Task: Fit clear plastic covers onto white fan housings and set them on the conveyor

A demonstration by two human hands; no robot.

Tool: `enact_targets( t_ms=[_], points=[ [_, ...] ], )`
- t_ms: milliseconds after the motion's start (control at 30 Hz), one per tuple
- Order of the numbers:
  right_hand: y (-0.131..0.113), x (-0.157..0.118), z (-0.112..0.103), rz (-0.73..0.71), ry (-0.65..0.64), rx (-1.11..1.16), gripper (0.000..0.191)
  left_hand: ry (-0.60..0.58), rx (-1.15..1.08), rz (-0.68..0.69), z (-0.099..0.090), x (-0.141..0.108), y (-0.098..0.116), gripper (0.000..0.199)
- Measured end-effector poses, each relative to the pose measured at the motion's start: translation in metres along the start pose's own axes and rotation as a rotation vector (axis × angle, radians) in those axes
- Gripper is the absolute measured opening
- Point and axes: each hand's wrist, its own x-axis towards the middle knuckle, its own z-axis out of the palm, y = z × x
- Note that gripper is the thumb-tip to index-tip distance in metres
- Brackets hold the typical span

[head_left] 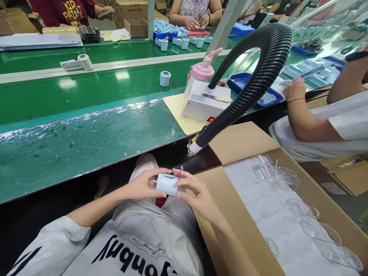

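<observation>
Above my lap, a light-blue cylindrical housing (167,184) lies on its side between my two hands, a thin dark wire along its top. My left hand (143,184) closes round its left end, thumb along the lower edge. On the other end my right hand (197,192) has its fingers and thumb curled, and something clear seems to cover that end. The nozzle (193,148) of a black ribbed hose (266,73) hangs a little above and right of my hands. A similar light-blue housing (165,79) with wires stands upright on the green belt.
An open cardboard box (244,226) with several clear plastic covers (324,234) is at my right. The hose rises from a white machine (205,101) on the green bench (86,142). A pink-lidded bottle (202,71) stands behind it. A co-worker's arm (304,111) is at right.
</observation>
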Motion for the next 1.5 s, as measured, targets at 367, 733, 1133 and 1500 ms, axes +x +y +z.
enact_targets(
  t_ms=[367, 733, 1133, 1500],
  points=[
    [-0.002, -0.018, -0.007, -0.133, -0.047, -0.102, 0.041, -0.052, 0.100, 0.118, -0.003, -0.008, 0.009, 0.080],
    [-0.014, -0.017, -0.007, 0.104, -0.105, 0.184, 0.042, -0.098, 0.286, 0.373, -0.005, -0.013, 0.008, 0.078],
    [-0.016, -0.013, 0.003, 0.344, -0.118, 0.452, 0.051, -0.127, 0.327, 0.412, -0.006, -0.016, 0.010, 0.082],
    [-0.007, -0.011, 0.014, 0.572, -0.152, 0.573, 0.067, -0.146, 0.310, 0.426, -0.005, -0.016, 0.013, 0.080]
  ],
)
